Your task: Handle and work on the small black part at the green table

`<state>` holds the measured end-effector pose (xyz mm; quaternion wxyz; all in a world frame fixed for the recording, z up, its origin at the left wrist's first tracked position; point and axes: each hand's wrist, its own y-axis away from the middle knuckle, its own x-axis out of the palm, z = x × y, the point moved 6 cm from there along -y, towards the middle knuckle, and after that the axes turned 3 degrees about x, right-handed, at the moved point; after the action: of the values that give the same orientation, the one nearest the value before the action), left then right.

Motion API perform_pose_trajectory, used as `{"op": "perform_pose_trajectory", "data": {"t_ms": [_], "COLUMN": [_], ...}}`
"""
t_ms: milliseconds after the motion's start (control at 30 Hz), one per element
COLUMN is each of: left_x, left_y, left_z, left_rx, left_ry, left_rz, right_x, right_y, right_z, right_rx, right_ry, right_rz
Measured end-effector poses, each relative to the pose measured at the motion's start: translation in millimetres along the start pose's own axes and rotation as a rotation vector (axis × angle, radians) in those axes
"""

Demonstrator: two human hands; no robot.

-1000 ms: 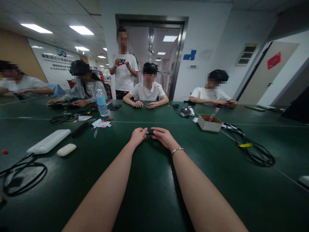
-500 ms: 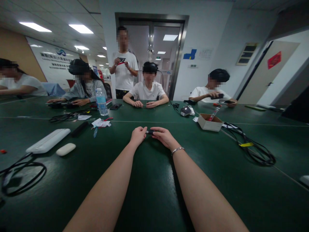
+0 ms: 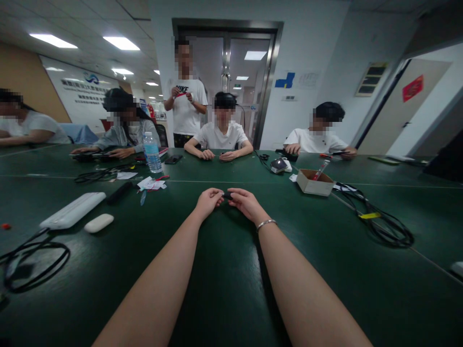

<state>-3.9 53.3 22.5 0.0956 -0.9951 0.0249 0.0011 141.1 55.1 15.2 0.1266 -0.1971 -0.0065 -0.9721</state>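
Observation:
Both my arms stretch out over a dark green table (image 3: 224,289). My left hand (image 3: 208,201) and my right hand (image 3: 246,202) meet at the middle of the table, fingers curled. Between them they pinch a small black object (image 3: 227,195), mostly hidden by my fingertips. A silver bracelet (image 3: 265,223) circles my right wrist.
A white power strip (image 3: 72,210), a white oval case (image 3: 99,222) and a black cable loop (image 3: 32,262) lie at the left. A water bottle (image 3: 152,153) stands beyond. A cardboard box (image 3: 313,182) and coiled black cable (image 3: 379,224) sit right. Several people sit around the table; one stands.
My hands have drawn a little closer together over the small black object. The person at the far right has lowered the hands to the table.

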Motion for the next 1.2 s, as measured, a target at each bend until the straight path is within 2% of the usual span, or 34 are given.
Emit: {"op": "perform_pose_trajectory", "data": {"t_ms": [167, 600, 900, 1200], "left_x": [0.3, -3.5, -1.9, -1.8], "left_y": [2.9, 2.6, -0.2, -1.0], "left_z": [-5.0, -3.5, 0.3, 1.6], "left_rx": [0.053, 0.084, 0.018, 0.052], "left_ry": [-0.027, -0.036, -0.113, -0.134], "left_rz": [0.013, -0.034, -0.049, -0.029], "right_x": [-1.2, 0.1, 1.1, 0.6], "right_y": [-0.9, 0.1, 1.0, -0.3], "right_z": [-0.9, 0.0, 0.1, -1.9], "right_rx": [0.016, 0.037, 0.043, 0.048], "right_ry": [-0.019, -0.014, -0.003, 0.000], "right_rz": [-0.024, -0.051, -0.052, -0.054]}}
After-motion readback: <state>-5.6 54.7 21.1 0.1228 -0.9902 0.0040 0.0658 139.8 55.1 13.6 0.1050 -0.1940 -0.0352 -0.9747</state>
